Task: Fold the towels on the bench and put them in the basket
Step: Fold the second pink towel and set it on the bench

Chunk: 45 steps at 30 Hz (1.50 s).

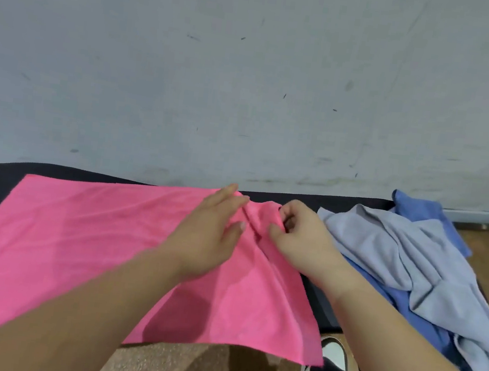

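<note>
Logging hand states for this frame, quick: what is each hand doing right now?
Left hand: open, flat on the pink towel.
Right hand: pinching the pink towel's bunched far edge.

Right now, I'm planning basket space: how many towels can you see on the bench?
3. A pink towel lies spread flat, centre-left; a pale grey towel sits crumpled at the right, atop a darker blue towel. That pile may hide more.
</note>
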Tool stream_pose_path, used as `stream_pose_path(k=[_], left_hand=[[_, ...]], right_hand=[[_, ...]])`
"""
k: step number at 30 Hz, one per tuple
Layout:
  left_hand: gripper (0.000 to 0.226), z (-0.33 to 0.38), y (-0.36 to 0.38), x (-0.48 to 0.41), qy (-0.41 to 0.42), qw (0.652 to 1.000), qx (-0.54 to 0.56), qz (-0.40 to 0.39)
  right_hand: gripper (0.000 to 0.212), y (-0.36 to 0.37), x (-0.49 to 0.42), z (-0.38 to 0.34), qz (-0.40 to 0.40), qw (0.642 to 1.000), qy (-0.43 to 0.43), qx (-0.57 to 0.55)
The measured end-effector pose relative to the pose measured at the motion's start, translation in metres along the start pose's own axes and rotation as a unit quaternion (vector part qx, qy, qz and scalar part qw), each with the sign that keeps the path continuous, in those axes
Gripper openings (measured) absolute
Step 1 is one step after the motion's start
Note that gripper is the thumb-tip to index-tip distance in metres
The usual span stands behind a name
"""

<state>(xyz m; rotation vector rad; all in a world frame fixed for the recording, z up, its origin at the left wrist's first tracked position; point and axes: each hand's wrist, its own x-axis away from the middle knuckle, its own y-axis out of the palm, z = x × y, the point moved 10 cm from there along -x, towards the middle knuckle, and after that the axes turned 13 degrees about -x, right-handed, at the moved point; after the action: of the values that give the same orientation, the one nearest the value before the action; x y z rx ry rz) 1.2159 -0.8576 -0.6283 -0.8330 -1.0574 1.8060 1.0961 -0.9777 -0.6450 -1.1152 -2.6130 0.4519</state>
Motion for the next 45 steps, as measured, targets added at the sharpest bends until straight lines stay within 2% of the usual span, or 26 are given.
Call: stream_pose_path(k=[4,8,11,15,18,20,23,26,28,31,34,36,39,42,45], left_hand=[[0.055,0.002,-0.017,-0.023,-0.041,0.988,0.135,0.06],[0.069,0.016,-0.005,-0.046,-0.056,0.983,0.172,0.009],[0.06,0.022,0.009,-0.06,-0.077,0.976,0.203,-0.023],[0.035,0.025,0.007,-0.081,-0.075,0.982,0.169,0.048],[0.043,0.036,-0.007,-0.087,-0.034,0.982,0.094,0.158],[0.054,0.039,-0.01,-0.088,-0.027,0.981,0.054,0.185],[0.056,0.028,-0.007,-0.085,-0.05,0.987,0.006,0.152],[0.043,0.018,0.01,-0.072,-0.063,0.994,-0.074,0.04],[0.056,0.015,0.026,-0.058,-0.068,0.987,-0.133,-0.054],[0.088,0.012,0.055,-0.029,-0.078,0.957,-0.212,-0.185],[0.1,0.009,0.086,0.001,-0.084,0.924,-0.233,-0.292],[0.102,0.006,0.094,0.007,-0.076,0.921,-0.228,-0.307],[0.103,-0.003,0.093,0.0,-0.074,0.929,-0.214,-0.293],[0.097,-0.004,0.092,-0.004,-0.074,0.936,-0.217,-0.266],[0.09,0.004,0.082,-0.015,-0.062,0.949,-0.234,-0.204]], right_hand=[[0.018,0.001,0.003,-0.018,-0.044,0.994,-0.036,-0.09],[0.035,0.003,0.004,-0.03,-0.075,0.991,-0.071,-0.086],[0.035,-0.013,-0.002,-0.034,-0.033,0.993,-0.084,-0.08],[0.03,-0.045,-0.008,-0.016,0.062,0.994,-0.055,-0.067],[0.027,-0.072,-0.006,0.01,0.124,0.989,0.014,-0.08],[0.032,-0.084,-0.001,0.017,0.141,0.988,0.04,-0.05],[0.035,-0.079,0.004,0.011,0.109,0.994,0.019,-0.001],[0.025,-0.038,0.009,0.004,-0.014,0.998,-0.004,0.065],[0.03,-0.005,0.016,0.009,-0.109,0.989,0.0,0.1],[0.067,0.022,0.026,0.029,-0.205,0.953,0.034,0.22],[0.097,0.026,0.036,0.048,-0.254,0.911,0.057,0.319],[0.106,0.024,0.037,0.055,-0.268,0.899,0.051,0.343],[0.109,0.016,0.031,0.055,-0.252,0.916,0.029,0.311],[0.093,0.009,0.025,0.044,-0.22,0.941,0.008,0.258],[0.074,-0.004,0.02,0.033,-0.168,0.96,0.007,0.225]])
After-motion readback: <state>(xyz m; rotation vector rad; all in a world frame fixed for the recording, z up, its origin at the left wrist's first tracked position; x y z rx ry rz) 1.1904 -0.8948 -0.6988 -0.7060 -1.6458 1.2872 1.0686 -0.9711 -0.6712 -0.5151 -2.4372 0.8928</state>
